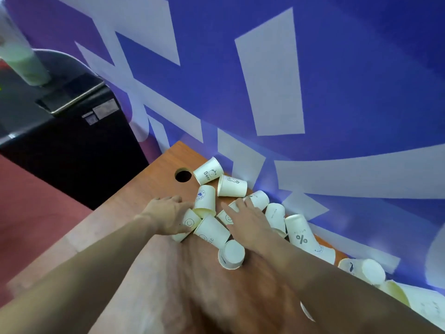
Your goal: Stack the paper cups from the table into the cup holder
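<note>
Blue-and-white wall graphics run right down to the back edge of a brown wooden surface [154,203], and against that wall lies a jumble of white paper cups [274,213], most tipped on their sides, a few mouth-down, some touching or overlapping their neighbours. A round cable hole [183,175] is cut in the wood just beside the far cups. The left hand [168,214] has its fingers curled round a smiley-face cup [189,224] lying on its side, thumb under and fingers over its wall. The right hand [249,221] lies across another cup in the middle of the heap; its fingers look loosely spread over it, though I cannot tell whether they actually grip. Close to that wrist an upturned cup [231,254] shows its flat base. A dark cabinet [79,143] stands off to the left with a pale green tube [21,59] above it, which may be the cup holder, but it is too blurred to be sure. These cups should be almost weightless and thin-walled, easy to crush or dent at the middle, and they will skid and roll at a nudge. The stiffer places to hold are the rolled rim and the base, taken lightly so the mouth stays round enough to nest.
</note>
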A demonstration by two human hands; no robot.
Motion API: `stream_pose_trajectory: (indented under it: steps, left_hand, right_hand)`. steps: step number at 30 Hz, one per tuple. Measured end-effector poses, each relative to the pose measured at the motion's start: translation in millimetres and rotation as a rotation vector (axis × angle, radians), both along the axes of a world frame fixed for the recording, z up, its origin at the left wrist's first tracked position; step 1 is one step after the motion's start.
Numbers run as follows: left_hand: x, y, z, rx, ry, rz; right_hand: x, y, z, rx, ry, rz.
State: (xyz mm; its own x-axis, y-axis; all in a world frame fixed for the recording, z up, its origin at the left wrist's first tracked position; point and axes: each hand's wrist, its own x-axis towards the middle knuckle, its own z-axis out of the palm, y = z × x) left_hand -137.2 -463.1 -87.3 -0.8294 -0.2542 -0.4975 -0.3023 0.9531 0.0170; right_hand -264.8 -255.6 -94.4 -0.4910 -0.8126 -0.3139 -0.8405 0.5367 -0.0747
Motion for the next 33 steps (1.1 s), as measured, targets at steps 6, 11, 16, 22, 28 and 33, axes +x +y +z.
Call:
stream_pose_trajectory:
  steps: [6,11,16,22,28,33]
  left_hand:
    - [-2.1,4.1,-2.5,0.009,0.028,0.005]
    - [0.6,13.4,13.5,-0.014,0.008,-0.026]
    - [19.4,18.6,24.1,-0.128,-0.012,-0.021]
    - [62.0,54.8,45.5,-0.231,0.069,-0.054]
    - [83.9,121.7,77.9,-0.234,0.176,-0.148]
    - [78.9,190.7,100.5,-0.256,0.209,-0.306]
  right_hand:
    - [-0.5,-2.3,-16.5,-0.025,0.031,-0.047]
    - [-0.3,18.0,2.9,0.009,0.067,-0.064]
    - [14.8,57.1,33.8,0.013,0.130,-0.087]
    - [54.5,115.7,69.4,-0.096,0.180,-0.160]
    - [111.1,191.7,94.4,-0.145,0.156,-0.264]
    - [144.2,259.7,94.6,-0.183,0.204,-0.339]
